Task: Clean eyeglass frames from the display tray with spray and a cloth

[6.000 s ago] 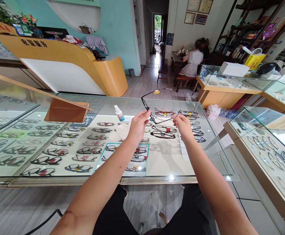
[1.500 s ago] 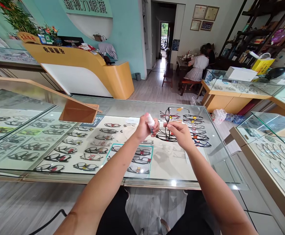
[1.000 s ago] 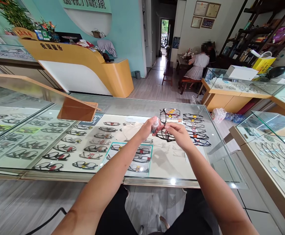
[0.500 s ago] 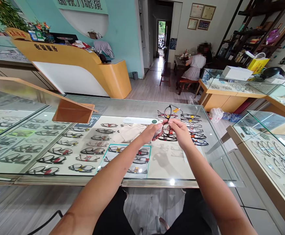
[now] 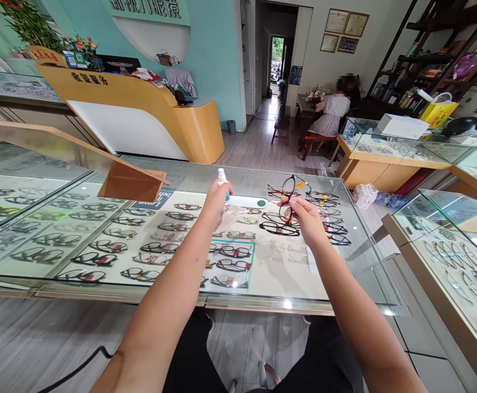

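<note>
My left hand (image 5: pixel 217 202) is closed around a small spray bottle (image 5: pixel 222 177), held upright over the glass counter. Its white top and a bit of blue show above my fingers; the rest is hidden. A pale, blurred cloth (image 5: pixel 230 217) shows just beside that hand; whether I grip it too, I cannot tell. Farther right, the fingers of my right hand (image 5: pixel 306 215) pinch a pair of dark-framed eyeglasses (image 5: pixel 289 186), tilted on end with one lens up. Several other eyeglasses (image 5: pixel 322 197) lie beneath and behind that hand.
The glass display counter (image 5: pixel 279 292) holds rows of frames. A wooden-edged stand (image 5: pixel 134 183) is at the left, and a white strip with a green dot (image 5: pixel 248 203) lies mid-counter. Another glass case (image 5: pixel 447 229) flanks the right. Two people (image 5: pixel 332 106) sit at a table behind.
My left hand has moved away from the eyeglasses, to the left, and now holds the spray bottle. My right hand still has the eyeglasses, shifted slightly right.
</note>
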`<move>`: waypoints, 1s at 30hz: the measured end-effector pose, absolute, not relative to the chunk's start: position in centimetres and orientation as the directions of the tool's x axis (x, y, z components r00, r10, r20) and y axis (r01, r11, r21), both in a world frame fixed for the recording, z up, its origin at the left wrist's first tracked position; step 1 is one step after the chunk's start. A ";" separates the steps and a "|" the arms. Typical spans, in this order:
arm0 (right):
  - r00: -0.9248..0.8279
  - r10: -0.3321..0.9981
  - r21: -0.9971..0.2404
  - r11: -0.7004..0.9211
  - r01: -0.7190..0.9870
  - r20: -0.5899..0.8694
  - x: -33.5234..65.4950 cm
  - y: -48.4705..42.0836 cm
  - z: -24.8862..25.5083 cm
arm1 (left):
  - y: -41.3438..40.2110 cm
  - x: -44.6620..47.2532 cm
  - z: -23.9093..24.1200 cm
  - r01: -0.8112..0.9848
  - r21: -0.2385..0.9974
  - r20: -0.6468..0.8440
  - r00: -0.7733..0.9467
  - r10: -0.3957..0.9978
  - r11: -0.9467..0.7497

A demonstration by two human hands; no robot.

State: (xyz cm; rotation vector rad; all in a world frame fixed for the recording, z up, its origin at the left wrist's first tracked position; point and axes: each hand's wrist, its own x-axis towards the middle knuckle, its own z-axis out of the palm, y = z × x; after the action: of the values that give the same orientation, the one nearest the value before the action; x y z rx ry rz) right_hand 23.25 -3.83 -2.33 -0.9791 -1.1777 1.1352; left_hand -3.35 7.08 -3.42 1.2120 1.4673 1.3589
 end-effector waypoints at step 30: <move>0.032 0.984 -0.973 0.180 -0.146 0.177 23.1 -3.8 -2.5 | 4.9 -4.8 -2.2 0.764 0.634 0.200 -0.018 0.980 -0.116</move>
State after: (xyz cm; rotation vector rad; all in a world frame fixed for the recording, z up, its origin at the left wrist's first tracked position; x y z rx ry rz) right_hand 23.15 -3.79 -2.52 -0.9779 -1.1662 1.1304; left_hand -4.79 4.86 -2.19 1.9261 1.8210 0.8816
